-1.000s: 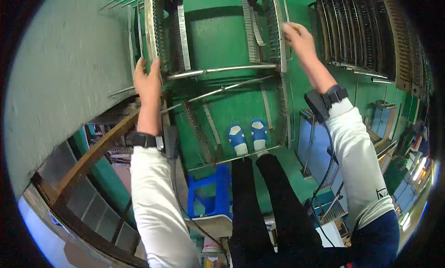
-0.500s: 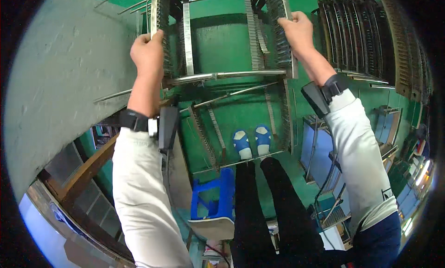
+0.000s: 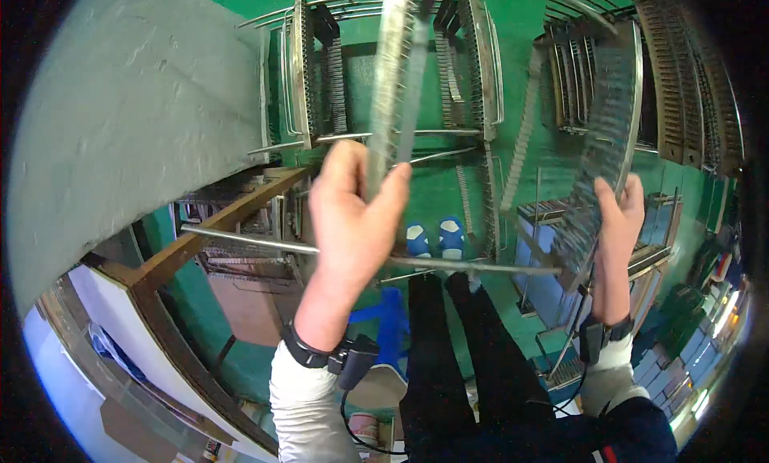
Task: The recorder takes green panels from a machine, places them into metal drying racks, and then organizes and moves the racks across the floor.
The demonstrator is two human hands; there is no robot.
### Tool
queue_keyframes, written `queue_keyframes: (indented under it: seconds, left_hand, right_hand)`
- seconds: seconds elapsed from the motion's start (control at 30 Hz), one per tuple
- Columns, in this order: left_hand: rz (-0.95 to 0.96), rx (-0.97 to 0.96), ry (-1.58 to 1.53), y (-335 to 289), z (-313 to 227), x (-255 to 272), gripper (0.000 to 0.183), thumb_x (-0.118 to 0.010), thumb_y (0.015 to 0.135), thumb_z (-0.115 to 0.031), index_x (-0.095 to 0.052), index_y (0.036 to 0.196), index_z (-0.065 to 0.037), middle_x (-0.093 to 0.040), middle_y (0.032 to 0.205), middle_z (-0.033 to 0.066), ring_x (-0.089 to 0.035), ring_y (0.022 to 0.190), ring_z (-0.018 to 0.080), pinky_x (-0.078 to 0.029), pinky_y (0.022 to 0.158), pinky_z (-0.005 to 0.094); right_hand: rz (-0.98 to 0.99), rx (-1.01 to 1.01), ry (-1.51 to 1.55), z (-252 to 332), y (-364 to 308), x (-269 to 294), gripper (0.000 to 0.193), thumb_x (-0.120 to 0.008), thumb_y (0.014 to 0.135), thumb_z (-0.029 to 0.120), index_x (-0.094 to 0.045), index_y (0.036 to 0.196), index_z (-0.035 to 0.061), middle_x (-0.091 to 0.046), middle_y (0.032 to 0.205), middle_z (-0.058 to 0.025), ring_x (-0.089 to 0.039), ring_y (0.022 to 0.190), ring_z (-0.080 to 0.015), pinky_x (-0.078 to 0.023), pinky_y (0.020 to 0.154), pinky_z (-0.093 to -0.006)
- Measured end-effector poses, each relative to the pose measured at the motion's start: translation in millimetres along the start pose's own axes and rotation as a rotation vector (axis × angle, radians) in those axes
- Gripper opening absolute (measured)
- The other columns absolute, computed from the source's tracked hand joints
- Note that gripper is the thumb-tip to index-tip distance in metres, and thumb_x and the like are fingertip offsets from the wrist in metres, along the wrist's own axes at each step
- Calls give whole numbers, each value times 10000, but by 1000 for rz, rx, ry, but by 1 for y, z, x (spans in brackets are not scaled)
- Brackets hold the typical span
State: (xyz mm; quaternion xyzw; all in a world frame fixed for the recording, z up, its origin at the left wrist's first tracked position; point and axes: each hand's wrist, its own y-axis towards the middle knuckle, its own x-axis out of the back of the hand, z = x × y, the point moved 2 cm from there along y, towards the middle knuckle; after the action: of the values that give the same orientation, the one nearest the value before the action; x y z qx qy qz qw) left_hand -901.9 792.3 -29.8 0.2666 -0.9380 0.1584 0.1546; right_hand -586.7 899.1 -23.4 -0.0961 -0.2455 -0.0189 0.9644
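Silver-coloured metal makes up the lifted rack (image 3: 388, 70), held up nearer the wearer than the standing rack (image 3: 300, 70), its blurred left rail crossing in front of that one in view. The left hand (image 3: 352, 207) is closed around the lower part of this rail, thumb on one side and fingers on the other. The right hand (image 3: 621, 223), to the right of the standing rack, grips the toothed right rail (image 3: 633, 102) near its lower end. A thin crossbar (image 3: 465, 266) passes below the standing rack, behind the left wrist. Left of the standing rack is a grey panel (image 3: 136, 102); right of it, darker racks (image 3: 669, 78) stand in a row. Blue-and-white shoes (image 3: 451, 237) and a blue stool (image 3: 390, 327) show below it.
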Motion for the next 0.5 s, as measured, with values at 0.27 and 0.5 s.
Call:
queue_keyframes:
  seconds: [0.27, 0.5]
  left_hand:
    - [220, 54, 14, -57, -15, -60, 238, -691, 748, -58, -455, 721, -45, -405, 596, 0, -366, 557, 77, -334, 482, 262]
    - [257, 156, -64, -115, 7, -82, 231, -689, 759, -76, -461, 748, -38, -411, 588, 15, -370, 545, 84, -327, 472, 279]
  right_hand:
    - [-10, -124, -69, -9, -60, 61, 133, -619, 834, 43, -495, 847, 87, -423, 728, 68, -353, 665, -29, -288, 609, -188]
    - [81, -69, -234, -24, -70, 86, 153, -623, 814, 41, -478, 836, 83, -400, 713, 68, -337, 637, -29, -277, 579, -184]
